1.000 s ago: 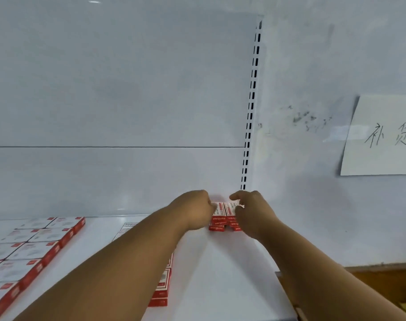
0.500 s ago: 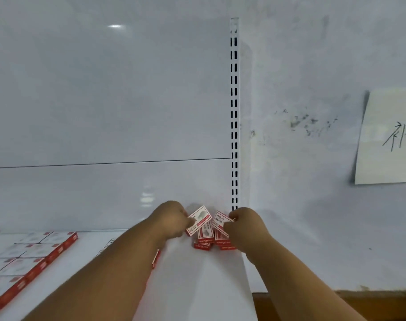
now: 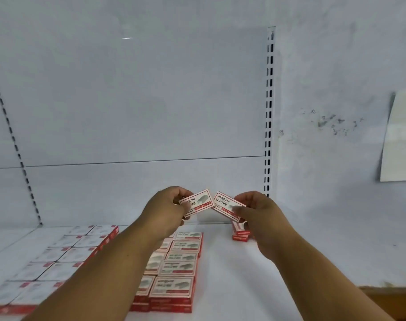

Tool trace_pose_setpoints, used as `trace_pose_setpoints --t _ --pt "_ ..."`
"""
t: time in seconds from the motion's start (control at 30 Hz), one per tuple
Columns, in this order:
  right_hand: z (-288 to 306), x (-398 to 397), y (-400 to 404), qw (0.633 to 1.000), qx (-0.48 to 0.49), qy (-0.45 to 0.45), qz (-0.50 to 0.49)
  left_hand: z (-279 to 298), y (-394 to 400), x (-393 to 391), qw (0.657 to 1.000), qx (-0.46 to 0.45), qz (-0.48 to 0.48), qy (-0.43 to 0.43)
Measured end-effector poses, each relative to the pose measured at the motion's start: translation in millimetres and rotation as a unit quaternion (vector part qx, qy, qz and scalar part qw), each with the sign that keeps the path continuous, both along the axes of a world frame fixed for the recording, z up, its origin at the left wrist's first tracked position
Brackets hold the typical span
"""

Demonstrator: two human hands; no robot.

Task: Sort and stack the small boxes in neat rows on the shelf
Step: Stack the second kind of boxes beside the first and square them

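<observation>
two small boxes held up above the shelf (image 3: 232, 274), tilted toward each other, inner corners close or just touching – hard to tell which. left hand (image 3: 167, 209) pinching the left box (image 3: 196, 202) by its outer end, fingers curled round it; right hand (image 3: 259, 212) pinching the right box (image 3: 227, 206) the same way, thumb on its printed face. below the right hand, a short stack of boxes (image 3: 240, 234) near the back corner, beside the slotted upright (image 3: 269, 112). bare white shelf between that stack and the middle rows of boxes (image 3: 176, 269); another block of boxes (image 3: 58, 258) well apart at far left. behind – a white back panel (image 3: 139, 100), then a scuffed wall with a paper sheet (image 3: 399, 140) at the right edge.
</observation>
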State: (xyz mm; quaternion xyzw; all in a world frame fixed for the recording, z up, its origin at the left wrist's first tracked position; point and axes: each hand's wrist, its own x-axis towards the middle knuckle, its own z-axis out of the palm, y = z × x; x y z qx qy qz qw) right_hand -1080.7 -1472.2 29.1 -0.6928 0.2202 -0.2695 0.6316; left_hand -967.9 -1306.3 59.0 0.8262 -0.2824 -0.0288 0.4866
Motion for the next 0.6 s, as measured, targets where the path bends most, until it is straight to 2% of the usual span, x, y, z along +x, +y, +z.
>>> trace_pose_setpoints --t 0.13,0.37,0.5,0.6 --pt "-3.9 7.4 39.6 0.997 -0.06 0.04 0.014 -4.8 53.5 15.8 0.997 0.071 -0.004 -0.012" --pt "-17.6 25.0 83.2 0.983 -0.129 0.134 -0.008 -27.7 98.9 40.2 0.995 0.102 -0.018 0.006" --pt "-21.3 34.3 94.2 0.956 -0.213 0.198 -0.033 -41.0 100.1 49.9 0.992 0.125 -0.027 0.001" --pt "-22.2 40.0 100.1 0.927 -0.283 0.245 -0.028 -45.6 97.2 51.1 0.983 0.173 -0.027 -0.048"
